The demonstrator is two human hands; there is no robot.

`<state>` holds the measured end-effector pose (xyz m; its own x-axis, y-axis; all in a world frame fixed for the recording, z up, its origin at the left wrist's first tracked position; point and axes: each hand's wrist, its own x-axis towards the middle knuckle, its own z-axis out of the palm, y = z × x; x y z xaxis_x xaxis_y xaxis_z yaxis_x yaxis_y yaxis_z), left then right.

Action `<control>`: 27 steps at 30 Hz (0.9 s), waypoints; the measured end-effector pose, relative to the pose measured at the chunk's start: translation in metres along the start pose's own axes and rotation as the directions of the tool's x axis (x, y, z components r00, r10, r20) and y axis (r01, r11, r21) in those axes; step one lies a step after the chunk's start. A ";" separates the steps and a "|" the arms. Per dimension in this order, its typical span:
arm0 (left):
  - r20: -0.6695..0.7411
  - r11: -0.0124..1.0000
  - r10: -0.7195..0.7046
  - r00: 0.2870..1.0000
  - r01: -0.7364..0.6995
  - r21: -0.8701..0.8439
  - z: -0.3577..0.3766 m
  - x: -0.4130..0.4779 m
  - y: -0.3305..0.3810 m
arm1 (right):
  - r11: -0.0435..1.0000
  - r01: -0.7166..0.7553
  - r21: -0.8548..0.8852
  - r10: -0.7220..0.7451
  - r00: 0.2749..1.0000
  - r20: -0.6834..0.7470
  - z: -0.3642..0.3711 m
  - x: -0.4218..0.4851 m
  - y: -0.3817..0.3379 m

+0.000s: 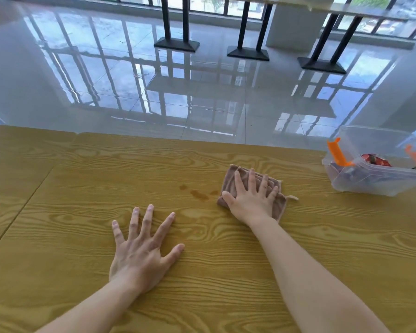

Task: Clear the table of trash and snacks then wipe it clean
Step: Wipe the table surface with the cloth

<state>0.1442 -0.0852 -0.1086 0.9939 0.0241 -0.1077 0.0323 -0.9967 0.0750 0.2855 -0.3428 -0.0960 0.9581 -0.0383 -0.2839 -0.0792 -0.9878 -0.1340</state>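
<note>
A folded brown cloth [232,175] lies on the yellow wood-grain table [82,179]. My right hand [252,198] presses flat on the cloth, fingers spread over it. Just left of the cloth are small brown stains [198,193] on the tabletop. My left hand [143,248] rests flat on the bare table nearer to me, fingers apart, holding nothing.
A clear plastic bin [360,182] with orange latches [336,152] stands at the table's right edge and holds snack packets [375,160]. Beyond the far table edge lies a glossy tiled floor with black table legs [175,43]. A seam runs down the table at the left.
</note>
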 end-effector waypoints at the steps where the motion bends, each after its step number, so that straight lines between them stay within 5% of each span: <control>1: 0.003 1.000 -0.001 1.000 0.001 -0.001 0.000 0.000 0.000 | 0.998 0.062 -0.031 -0.062 0.998 0.007 -0.001 0.001 -0.008; 6: -0.013 1.000 0.005 1.000 -0.005 -0.001 0.002 -0.001 -0.001 | 0.870 0.452 -0.198 -0.476 0.874 -0.095 0.033 -0.086 0.050; 9: -0.016 1.000 0.008 1.000 -0.008 0.001 0.003 0.001 -0.001 | 0.894 0.382 -0.233 -0.415 0.903 -0.113 0.039 -0.112 0.080; 15: -0.016 1.000 0.001 1.000 -0.001 -0.010 0.003 0.001 -0.001 | 0.996 0.077 -0.039 -0.079 0.996 -0.037 0.005 -0.018 -0.021; 20: -0.008 1.000 0.006 1.000 -0.006 -0.008 0.002 -0.001 -0.001 | 0.891 0.425 -0.159 -0.447 0.883 -0.141 0.049 -0.127 0.009; 22: -0.010 1.000 0.014 1.000 -0.014 -0.009 0.002 0.001 -0.002 | 0.865 0.462 -0.196 -0.488 0.866 -0.113 0.052 -0.143 0.034; 24: -0.005 1.000 0.019 1.000 -0.019 0.001 0.004 0.001 -0.003 | 0.920 0.346 -0.185 -0.368 0.924 -0.102 0.043 -0.121 0.040; 27: -0.005 1.000 0.008 1.000 -0.008 -0.010 0.006 0.001 -0.003 | 1.000 -0.022 -0.021 0.020 0.995 -0.096 0.021 -0.065 0.000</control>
<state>0.1443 -0.0829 -0.1148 0.9946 0.0164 -0.1022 0.0253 -0.9960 0.0858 0.2174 -0.3373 -0.0977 0.9784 -0.0719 -0.1938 -0.0940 -0.9898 -0.1074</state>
